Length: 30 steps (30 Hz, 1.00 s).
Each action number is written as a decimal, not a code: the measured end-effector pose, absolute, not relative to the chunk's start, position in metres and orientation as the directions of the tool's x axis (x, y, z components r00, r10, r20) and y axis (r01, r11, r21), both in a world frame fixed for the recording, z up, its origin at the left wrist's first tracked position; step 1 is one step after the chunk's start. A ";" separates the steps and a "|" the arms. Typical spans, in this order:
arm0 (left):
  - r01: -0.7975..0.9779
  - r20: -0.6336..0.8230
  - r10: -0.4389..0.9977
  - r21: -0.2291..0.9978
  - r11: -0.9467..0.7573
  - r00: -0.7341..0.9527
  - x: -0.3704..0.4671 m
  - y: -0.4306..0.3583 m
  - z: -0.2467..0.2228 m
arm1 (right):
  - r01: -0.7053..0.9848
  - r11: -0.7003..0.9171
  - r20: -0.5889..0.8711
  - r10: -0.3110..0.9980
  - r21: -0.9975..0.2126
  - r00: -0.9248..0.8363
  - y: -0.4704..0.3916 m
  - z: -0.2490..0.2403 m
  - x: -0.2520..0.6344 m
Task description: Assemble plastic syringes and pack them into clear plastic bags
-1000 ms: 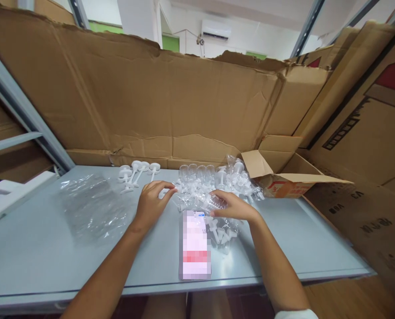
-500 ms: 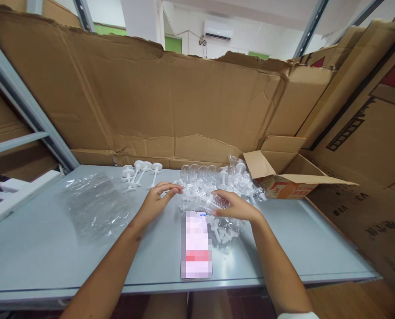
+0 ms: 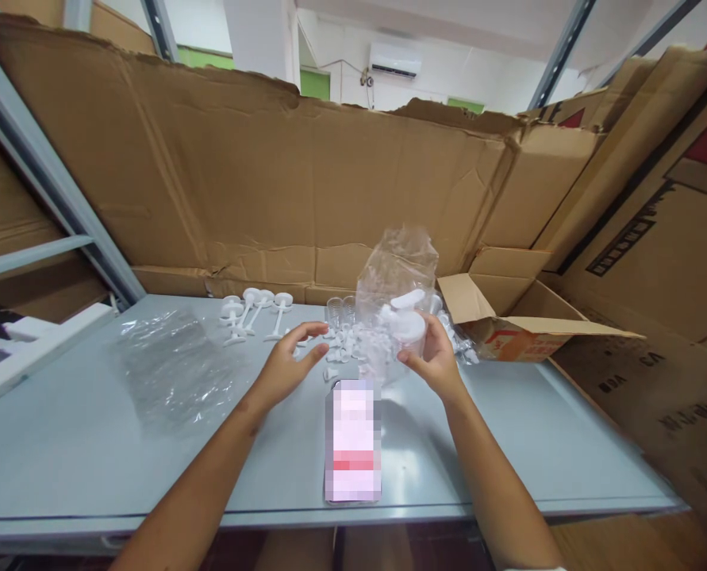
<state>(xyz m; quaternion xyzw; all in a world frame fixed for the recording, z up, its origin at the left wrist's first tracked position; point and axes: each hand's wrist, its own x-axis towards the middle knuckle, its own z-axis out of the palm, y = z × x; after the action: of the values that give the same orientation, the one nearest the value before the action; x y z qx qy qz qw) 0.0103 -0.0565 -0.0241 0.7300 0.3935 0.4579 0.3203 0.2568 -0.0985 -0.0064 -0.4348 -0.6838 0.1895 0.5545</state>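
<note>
My right hand (image 3: 433,357) grips a clear plastic bag (image 3: 397,266) with white plastic parts (image 3: 405,327) in it, raised off the table and smeared by motion. Fingers apart and holding nothing, my left hand (image 3: 297,355) hovers just left of a heap of small white plastic pieces (image 3: 344,341). Behind that heap stand clear ribbed cups (image 3: 341,308), partly covered by the lifted bag. White stemmed parts with round discs (image 3: 278,309) stand and lean in a group beyond my left hand. A phone (image 3: 353,440) lies in front of the heap, its screen blurred out.
A flat clear plastic bag (image 3: 178,369) lies on the grey table (image 3: 258,476) at left. An open cardboard box (image 3: 525,333) is at the right, with more bagged white parts (image 3: 463,345) beside it. Tall cardboard (image 3: 329,182) walls the back; a metal post (image 3: 61,159) rises at left.
My right hand has taken hold of the bag of white parts and lifted it off the table, uncovering the loose small pieces. My left hand's fingers have spread wider.
</note>
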 end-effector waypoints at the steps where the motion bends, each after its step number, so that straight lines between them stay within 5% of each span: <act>1: 0.291 0.403 0.866 0.826 -0.484 0.295 0.012 -0.058 -0.025 | 0.395 0.544 0.593 0.805 -0.740 0.004 -0.098 -0.006 0.256; 11: 0.125 0.275 0.802 0.910 -0.395 0.530 0.025 -0.069 -0.030 | 0.403 0.472 0.504 0.863 -0.784 -0.031 -0.096 -0.007 0.252; 22: -0.127 0.077 0.814 0.992 -0.005 0.575 0.048 -0.080 -0.048 | 0.204 0.192 0.181 0.981 -0.960 -0.072 -0.099 -0.015 0.235; 30: -0.152 -0.053 0.812 0.973 0.172 0.581 0.044 -0.081 -0.039 | 0.007 -0.106 -0.106 0.994 -0.994 -0.017 -0.097 -0.015 0.242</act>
<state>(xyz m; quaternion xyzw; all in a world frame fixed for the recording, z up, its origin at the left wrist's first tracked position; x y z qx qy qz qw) 0.0445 -0.0809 -0.0392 0.5443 0.3032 0.3430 0.7030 0.2425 -0.0972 -0.0150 -0.5229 -0.4786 0.5288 0.4669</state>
